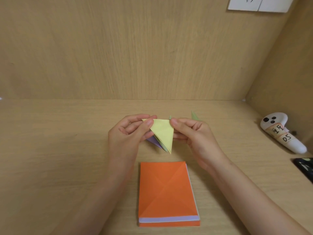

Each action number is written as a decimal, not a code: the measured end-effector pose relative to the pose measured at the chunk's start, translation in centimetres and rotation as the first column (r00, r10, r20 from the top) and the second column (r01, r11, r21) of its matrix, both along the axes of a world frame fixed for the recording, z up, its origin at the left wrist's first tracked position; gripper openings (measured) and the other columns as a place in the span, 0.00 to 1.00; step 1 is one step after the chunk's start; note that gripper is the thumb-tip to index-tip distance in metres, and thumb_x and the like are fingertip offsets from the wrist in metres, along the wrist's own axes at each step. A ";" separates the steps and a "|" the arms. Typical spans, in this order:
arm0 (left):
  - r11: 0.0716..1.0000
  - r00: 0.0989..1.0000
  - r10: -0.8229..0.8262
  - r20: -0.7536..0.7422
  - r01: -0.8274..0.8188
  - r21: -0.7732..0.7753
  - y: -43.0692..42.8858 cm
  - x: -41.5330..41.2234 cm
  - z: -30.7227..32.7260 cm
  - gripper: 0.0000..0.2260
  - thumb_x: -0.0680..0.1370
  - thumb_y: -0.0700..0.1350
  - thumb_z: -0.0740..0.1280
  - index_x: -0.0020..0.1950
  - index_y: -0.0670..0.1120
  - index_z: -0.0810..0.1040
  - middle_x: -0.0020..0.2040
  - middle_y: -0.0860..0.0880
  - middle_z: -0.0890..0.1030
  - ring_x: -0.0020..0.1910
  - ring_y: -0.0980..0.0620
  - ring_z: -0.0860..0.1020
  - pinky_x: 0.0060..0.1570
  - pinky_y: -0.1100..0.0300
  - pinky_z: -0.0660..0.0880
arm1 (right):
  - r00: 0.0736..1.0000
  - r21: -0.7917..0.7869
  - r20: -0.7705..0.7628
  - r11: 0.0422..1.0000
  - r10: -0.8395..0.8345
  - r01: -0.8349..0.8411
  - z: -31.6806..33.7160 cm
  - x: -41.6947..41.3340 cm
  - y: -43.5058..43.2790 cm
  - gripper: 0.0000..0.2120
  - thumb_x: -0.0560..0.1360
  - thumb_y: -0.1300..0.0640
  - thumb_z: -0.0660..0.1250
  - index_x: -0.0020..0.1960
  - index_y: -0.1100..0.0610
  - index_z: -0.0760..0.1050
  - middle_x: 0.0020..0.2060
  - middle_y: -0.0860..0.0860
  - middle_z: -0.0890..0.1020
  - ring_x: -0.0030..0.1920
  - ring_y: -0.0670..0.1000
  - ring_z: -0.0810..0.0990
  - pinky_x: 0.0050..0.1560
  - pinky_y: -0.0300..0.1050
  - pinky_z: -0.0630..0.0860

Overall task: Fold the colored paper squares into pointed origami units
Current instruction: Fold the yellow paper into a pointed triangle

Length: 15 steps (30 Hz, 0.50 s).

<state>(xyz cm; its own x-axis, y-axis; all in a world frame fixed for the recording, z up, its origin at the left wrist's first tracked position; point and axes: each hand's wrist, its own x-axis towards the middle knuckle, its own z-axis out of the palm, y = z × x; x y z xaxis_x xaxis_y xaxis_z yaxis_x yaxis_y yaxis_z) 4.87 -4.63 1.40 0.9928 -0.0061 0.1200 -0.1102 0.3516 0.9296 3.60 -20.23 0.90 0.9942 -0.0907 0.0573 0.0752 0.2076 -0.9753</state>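
A yellow paper folded into a triangle point(162, 131) hangs above the desk, its sharp tip pointing down. My left hand point(128, 133) pinches its upper left corner and my right hand point(194, 134) pinches its upper right corner. Behind the yellow triangle, purple point(155, 143) and green folded layers show at its lower left edge. A green folded point point(194, 116) pokes up behind my right hand. On the desk in front of me lies a stack of paper squares point(166, 192) with a creased orange sheet on top and a lilac layer at its near edge.
A white handheld controller point(282, 133) with a handwritten label lies at the right on the wooden desk point(67, 150). A black object point(304, 167) sits at the right edge. Wooden walls close the back and right side; a white wall socket point(257, 4) is at the upper right.
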 end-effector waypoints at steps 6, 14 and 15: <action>1.000 1.000 0.016 0.007 -0.016 0.004 -0.2 -0.1 0.0 0.03 0.73 0.36 0.70 0.45 0.42 0.80 0.44 0.47 0.86 0.46 0.51 0.84 0.41 0.66 0.79 | 0.999 -0.018 0.014 0.999 -0.046 0.046 -0.2 -0.1 0.2 0.12 0.73 0.57 0.68 0.47 0.67 0.81 0.42 0.59 0.85 0.41 0.51 0.82 0.42 0.38 0.79; 1.000 1.000 0.008 -0.016 -0.008 0.030 0.0 0.0 0.0 0.03 0.73 0.36 0.70 0.46 0.42 0.80 0.43 0.47 0.86 0.46 0.52 0.84 0.41 0.65 0.79 | 0.998 -0.082 0.033 0.995 -0.049 0.051 0.1 -0.1 0.3 0.06 0.73 0.64 0.68 0.44 0.66 0.81 0.35 0.53 0.85 0.35 0.46 0.82 0.40 0.35 0.78; 0.998 1.000 -0.004 -0.026 0.005 0.059 0.1 0.1 0.1 0.04 0.74 0.36 0.70 0.47 0.42 0.80 0.43 0.48 0.86 0.45 0.52 0.84 0.42 0.65 0.79 | 0.998 -0.108 0.047 0.993 -0.051 0.056 0.2 -0.2 0.3 0.05 0.74 0.64 0.68 0.42 0.66 0.81 0.34 0.52 0.85 0.34 0.45 0.81 0.39 0.34 0.77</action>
